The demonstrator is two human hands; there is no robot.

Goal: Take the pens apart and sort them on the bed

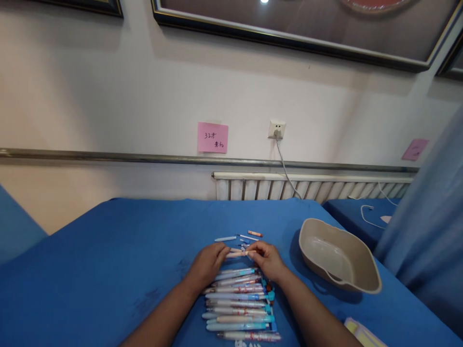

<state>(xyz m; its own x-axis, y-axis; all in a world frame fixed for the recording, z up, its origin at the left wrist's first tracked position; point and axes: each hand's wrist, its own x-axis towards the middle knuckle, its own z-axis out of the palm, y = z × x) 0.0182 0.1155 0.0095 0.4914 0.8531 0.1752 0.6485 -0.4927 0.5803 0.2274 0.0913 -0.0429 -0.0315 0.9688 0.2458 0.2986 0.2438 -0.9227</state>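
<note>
Thumb and fingers of my left hand (208, 264) close on the left ends of slim peach pen pieces (236, 254). At their right end my right hand (268, 261) pinches the same pieces; whether they are one pen or two separate parts, I cannot tell. Just beyond my fingers lie a pale blue pen barrel (224, 238), a thin refill (249, 237) and a short orange-brown tube (255, 233). Several click pens (237, 297) lie side by side between my forearms, many with blue clips at their right ends.
A beige plastic basin (340, 253) stands to the right on the blue-covered table (108, 270). Pale yellow and lilac papers (362, 332) lie near the front right. Small white pieces (246, 343) sit below the pens. Behind are a radiator (267, 188) and a rail (152, 158).
</note>
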